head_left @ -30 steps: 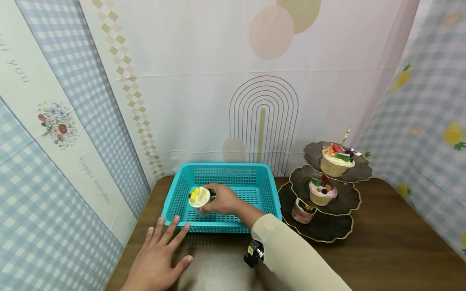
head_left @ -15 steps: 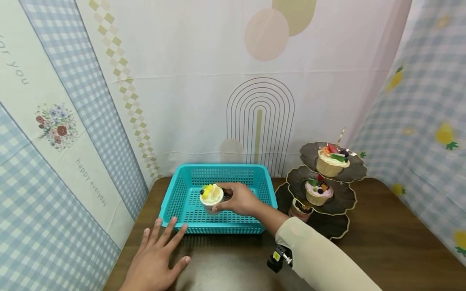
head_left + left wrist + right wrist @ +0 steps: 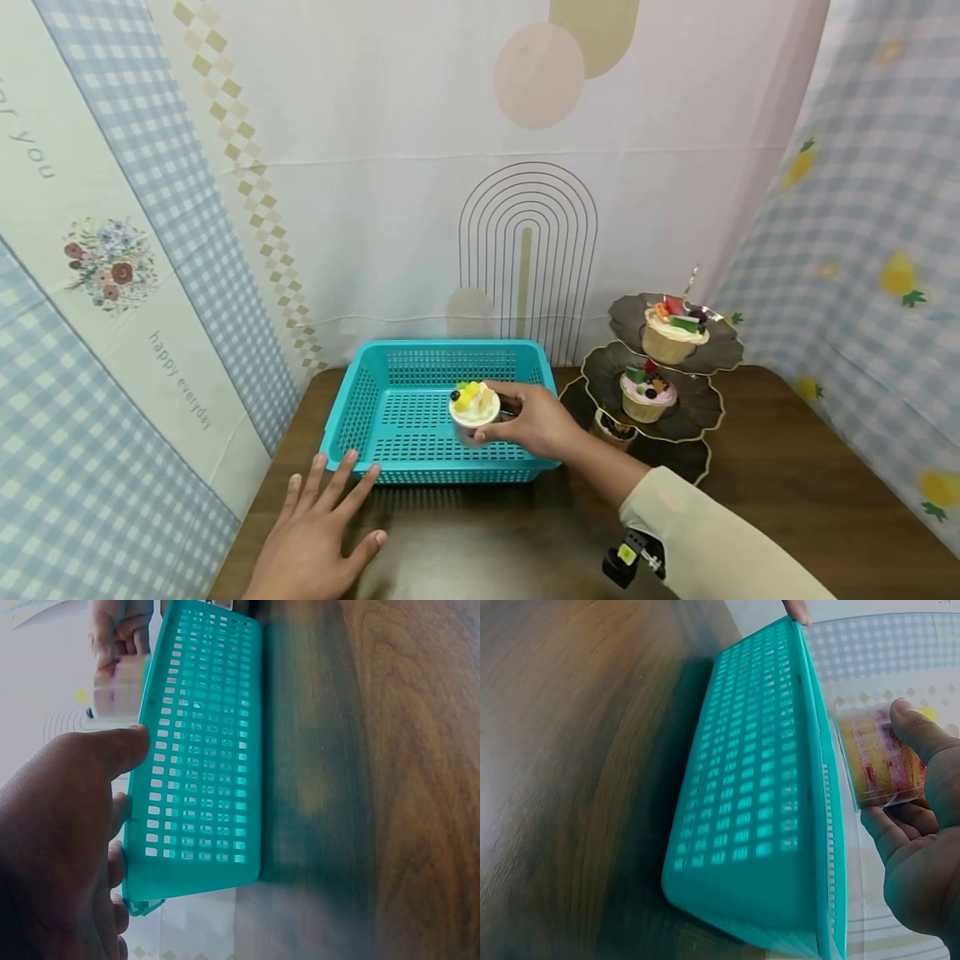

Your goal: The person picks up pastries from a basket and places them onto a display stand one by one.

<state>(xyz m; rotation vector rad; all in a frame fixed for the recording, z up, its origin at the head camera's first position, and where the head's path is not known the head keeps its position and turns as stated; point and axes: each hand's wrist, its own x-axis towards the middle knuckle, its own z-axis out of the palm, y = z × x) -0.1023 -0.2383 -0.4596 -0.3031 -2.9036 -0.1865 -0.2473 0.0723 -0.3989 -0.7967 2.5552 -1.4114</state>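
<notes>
My right hand [image 3: 532, 421] grips a dessert cup [image 3: 475, 408] topped with white cream, yellow fruit and a dark berry. Its clear wall shows layers of yellow cake and red filling [image 3: 877, 761] in the right wrist view, with thumb and fingers on opposite sides. The cup is upright, above the right half of a turquoise plastic basket [image 3: 442, 477], higher than its rim in both wrist views. My left hand [image 3: 318, 533] is spread, fingers straight, fingertips right at the basket's front left rim. The left wrist view shows its thumb [image 3: 124, 750] overlapping that rim.
Right of the basket stands a three-tier dark stand [image 3: 705, 408] with gold edges. A fruit tart [image 3: 673, 333] sits on top, a pink-cream tart [image 3: 648, 396] on the middle tier, and a partly hidden cup [image 3: 613, 429] below. The wooden table [image 3: 787, 500] meets a curtain behind.
My right hand has carried the dessert cup rightward, from the basket's left part to its right half. My left hand has stayed at the front left rim. The head view has shifted slightly.
</notes>
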